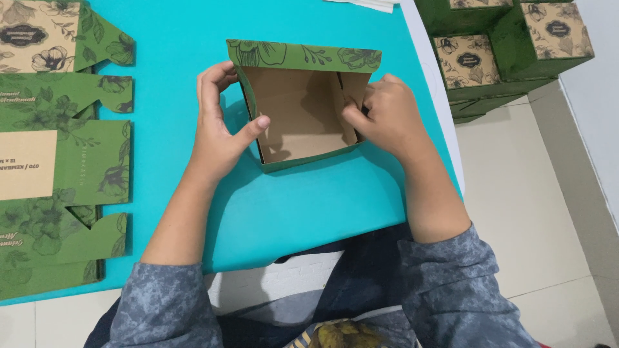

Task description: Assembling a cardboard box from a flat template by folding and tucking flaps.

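A half-formed green cardboard box with a floral print and a plain brown inside sits near the middle of the turquoise table, slightly toward twelve o'clock from the person; its open mouth faces up toward the camera, so the inner walls and floor show.

The left hand clasps the box's wall at nine o'clock, fingers curled round the outside and the thumb pressed over the rim onto the inner face; this looks like a bracing grip that keeps the wall upright and the box from sliding. The right hand is at three o'clock, closed in a narrow pinch with its fingertips pushed against an inner brown flap; judging by the pose, it holds that flap flat against the side wall, though the fingertips are buried behind the knuckles and exactly what they grip cannot be made out.

At nine o'clock on the table lies a pile of flat, unfolded box blanks in the same green print, cut off by the left edge, so their number is unclear; at one to two o'clock, beyond the table edge, a stack of finished boxes stands on the pale tiled floor, partly cropped at the top.

A white sheet at twelve o'clock is barely in view; the person's grey mottled sleeves fill six o'clock; something yellowish in the lap is too cropped to identify.
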